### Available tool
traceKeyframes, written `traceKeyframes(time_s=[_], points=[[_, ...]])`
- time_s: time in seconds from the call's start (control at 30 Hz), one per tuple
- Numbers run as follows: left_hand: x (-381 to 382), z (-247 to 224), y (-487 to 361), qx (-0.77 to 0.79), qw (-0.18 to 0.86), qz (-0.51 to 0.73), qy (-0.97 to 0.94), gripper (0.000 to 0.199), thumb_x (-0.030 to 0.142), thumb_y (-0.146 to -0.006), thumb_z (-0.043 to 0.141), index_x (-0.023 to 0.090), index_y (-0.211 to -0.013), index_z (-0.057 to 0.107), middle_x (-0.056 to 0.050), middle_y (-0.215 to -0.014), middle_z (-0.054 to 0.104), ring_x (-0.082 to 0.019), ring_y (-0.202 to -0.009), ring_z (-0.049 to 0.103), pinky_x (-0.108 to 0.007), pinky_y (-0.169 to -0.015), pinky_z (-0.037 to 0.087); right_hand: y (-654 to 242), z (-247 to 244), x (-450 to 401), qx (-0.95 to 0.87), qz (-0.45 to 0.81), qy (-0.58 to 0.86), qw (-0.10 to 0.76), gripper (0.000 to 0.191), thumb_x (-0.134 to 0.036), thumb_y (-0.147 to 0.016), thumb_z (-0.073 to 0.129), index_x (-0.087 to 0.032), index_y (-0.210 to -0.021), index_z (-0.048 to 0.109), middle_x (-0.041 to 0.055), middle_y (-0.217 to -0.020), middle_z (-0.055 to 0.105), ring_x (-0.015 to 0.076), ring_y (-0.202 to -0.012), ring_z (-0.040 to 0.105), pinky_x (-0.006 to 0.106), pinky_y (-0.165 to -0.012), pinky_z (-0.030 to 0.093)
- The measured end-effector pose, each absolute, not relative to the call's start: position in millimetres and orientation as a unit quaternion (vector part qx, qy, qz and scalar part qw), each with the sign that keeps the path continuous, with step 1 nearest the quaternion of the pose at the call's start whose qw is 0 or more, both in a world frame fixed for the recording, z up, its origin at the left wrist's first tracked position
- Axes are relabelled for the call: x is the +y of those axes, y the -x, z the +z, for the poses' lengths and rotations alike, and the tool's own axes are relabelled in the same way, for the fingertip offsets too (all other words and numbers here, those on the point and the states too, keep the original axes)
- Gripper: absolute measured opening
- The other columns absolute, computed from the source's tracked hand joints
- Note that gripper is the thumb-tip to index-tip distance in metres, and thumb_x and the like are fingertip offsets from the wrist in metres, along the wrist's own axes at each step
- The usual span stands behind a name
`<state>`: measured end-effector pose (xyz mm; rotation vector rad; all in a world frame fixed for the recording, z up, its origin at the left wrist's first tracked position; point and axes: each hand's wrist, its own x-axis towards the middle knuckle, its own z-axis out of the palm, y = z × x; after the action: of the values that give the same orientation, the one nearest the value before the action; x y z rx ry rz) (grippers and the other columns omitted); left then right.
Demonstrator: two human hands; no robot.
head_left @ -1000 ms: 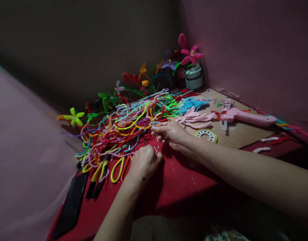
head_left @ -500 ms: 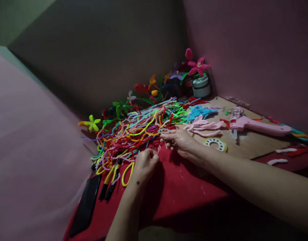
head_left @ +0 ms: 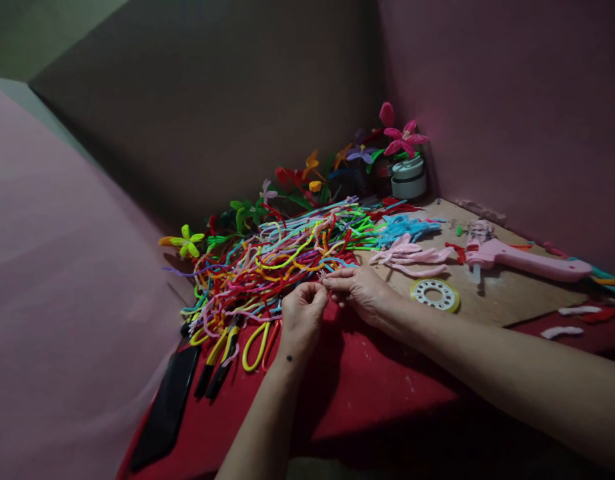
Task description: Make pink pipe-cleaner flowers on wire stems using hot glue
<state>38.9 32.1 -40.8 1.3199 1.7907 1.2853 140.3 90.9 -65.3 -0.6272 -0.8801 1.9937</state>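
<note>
My left hand (head_left: 303, 315) is closed in a pinch over the red cloth (head_left: 372, 373), its fingertips meeting those of my right hand (head_left: 362, 289). Between them pokes up a tiny bunch of pale-tipped flower stamens (head_left: 322, 273); the lower ends are hidden by my fingers. My right thumb and forefinger pinch it from the right side. Just beyond both hands lies a tangled heap of coloured pipe cleaners (head_left: 287, 253). Yellow-handled scissors (head_left: 255, 347) and black-and-yellow pliers (head_left: 220, 360) rest to the left of my left hand.
A pink glue gun (head_left: 527, 259) and a tape roll (head_left: 435, 295) lie on a brown board (head_left: 502, 300) at right. Pink petal pieces (head_left: 410, 253) are behind the tape. Fuzzy flowers (head_left: 405, 139) stand along the back. A black phone (head_left: 165, 407) lies front left.
My left hand has moved up and right to meet my right hand. The pale stamens, seen apart at each hand before, now form one bunch at the joined fingertips. The view has shifted slightly.
</note>
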Motion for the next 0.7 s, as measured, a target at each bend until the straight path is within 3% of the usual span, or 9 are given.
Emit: traceKeyframes(time_s=[0.33,0.53,0.7], points=[[29.6,-43.1,-31.2,0.651,0.275,0.493,-0.507,0.018,0.030,-0.067,0.063,0.012,-0.067,0.060,0.000,-0.062,0.058,-0.008,-0.053,0.047,-0.019,-0.049,0.036,-142.8,-63.3,89.2,-0.453,0.741,0.268,0.417,0.014,-0.023,-0.062,0.068,-0.012,-0.060,0.060,-0.0029,-0.047,0.053,0.0053,-0.042,0.044,0.019,-0.042,0.030],[23.6,-32.3,-18.1,0.585,0.330,0.528,-0.520,0.037,0.029,-0.070,0.064,0.016,-0.104,0.056,0.004,-0.065,0.051,-0.005,-0.045,0.041,-0.017,-0.042,0.033,-143.9,-56.1,79.7,-0.523,0.694,0.318,0.380,0.018,-0.030,-0.068,0.063,-0.014,-0.062,0.059,-0.0056,-0.039,0.046,0.0039,-0.032,0.033,0.019,-0.036,0.019],[21.1,-43.2,-12.1,0.589,0.240,0.494,-0.593,0.039,0.024,-0.077,0.056,0.022,-0.117,0.055,-0.003,-0.086,0.057,-0.010,-0.065,0.054,-0.021,-0.058,0.045,-144.1,-55.8,78.2,-0.541,0.697,0.310,0.355,0.019,-0.032,-0.072,0.059,-0.014,-0.064,0.058,-0.0055,-0.039,0.046,0.0036,-0.030,0.031,0.019,-0.034,0.018]])
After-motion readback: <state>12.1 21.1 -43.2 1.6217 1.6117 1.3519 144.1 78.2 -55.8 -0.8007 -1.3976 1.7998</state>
